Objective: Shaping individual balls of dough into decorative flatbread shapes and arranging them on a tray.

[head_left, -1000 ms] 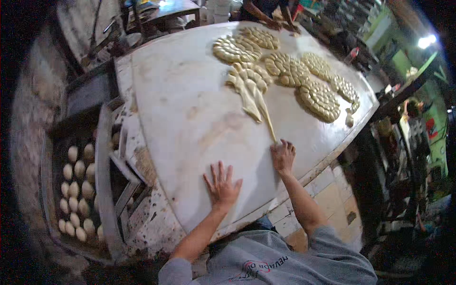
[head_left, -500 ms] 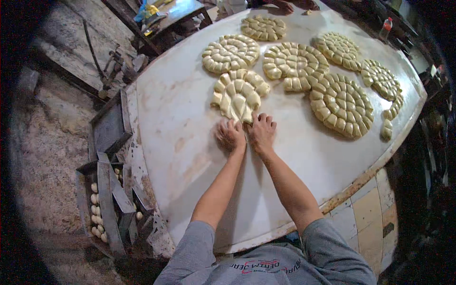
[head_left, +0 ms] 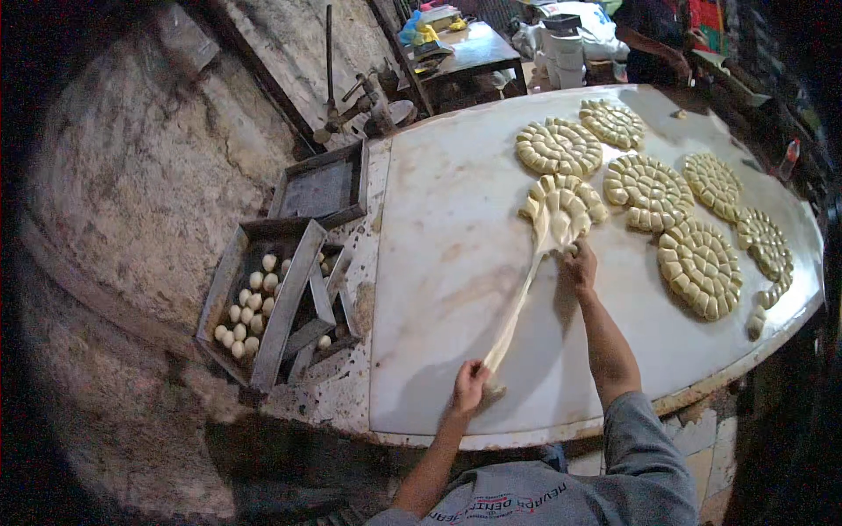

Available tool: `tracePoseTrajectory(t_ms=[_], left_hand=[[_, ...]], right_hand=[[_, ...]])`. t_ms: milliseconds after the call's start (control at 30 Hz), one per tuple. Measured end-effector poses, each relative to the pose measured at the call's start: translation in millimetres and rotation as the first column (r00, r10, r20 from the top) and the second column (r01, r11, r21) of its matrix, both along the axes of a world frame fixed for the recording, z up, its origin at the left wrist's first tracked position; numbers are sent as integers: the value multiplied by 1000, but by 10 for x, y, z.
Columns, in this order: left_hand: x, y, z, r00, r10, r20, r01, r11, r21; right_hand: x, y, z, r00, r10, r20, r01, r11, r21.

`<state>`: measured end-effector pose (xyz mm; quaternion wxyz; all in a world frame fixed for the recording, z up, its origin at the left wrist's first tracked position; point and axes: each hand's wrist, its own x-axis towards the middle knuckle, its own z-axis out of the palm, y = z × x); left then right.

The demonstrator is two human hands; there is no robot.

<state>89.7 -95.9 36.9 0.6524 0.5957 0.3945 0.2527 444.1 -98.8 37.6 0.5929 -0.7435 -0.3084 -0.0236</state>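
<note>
A long strip of pale dough (head_left: 517, 317) stretches from a segmented dough round (head_left: 561, 206) down toward the table's near edge. Its near end is gripped by my left hand (head_left: 472, 386), fingers closed around it, with a short end hanging past them. My right hand (head_left: 579, 267) is at the near edge of the same round, its fingers closed on the dough there. What lies beneath those fingers is partly hidden. Farther back and right lie several scored dough spirals (head_left: 649, 193), the nearest of them a large round (head_left: 700, 268).
At the left, a metal tray (head_left: 237, 302) holds several small dough balls (head_left: 250, 307); another metal tray (head_left: 320, 188) stands behind it. A red-capped bottle (head_left: 789, 158) is by the right edge. Another person's arm (head_left: 658, 51) shows at the far side, beside white buckets (head_left: 563, 57).
My left hand has pulled away from the round toward me and left, drawing out a long dough strip. My right hand remains at the round. The view has swung left.
</note>
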Motion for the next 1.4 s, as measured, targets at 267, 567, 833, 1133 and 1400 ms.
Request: tracePoseTrajectory(t_ms=[267,567,833,1133,1400], left_hand=[[-599,-277,158,963,-86,-254,260,534,805],[552,433,93,901,333,-278,107,450,887],[790,-511,290,866,268,-423,242,516,822],[1519,151,358,942,4,-337,166,864,475],[3334,1402,-431,959,149,-241,246,-16,969]], right_hand=[[-1308,-1264,8,883,-330,-334,328,943,-64],[-1339,-1902,204,833,-150,533,478,679,-557],[-1252,-1171,113,953,16,303,164,814,-557],[-1158,-1807,18,985,-92,-148,63,980,-191],[-1252,-1493,176,981,-179,70,192,935,-299]])
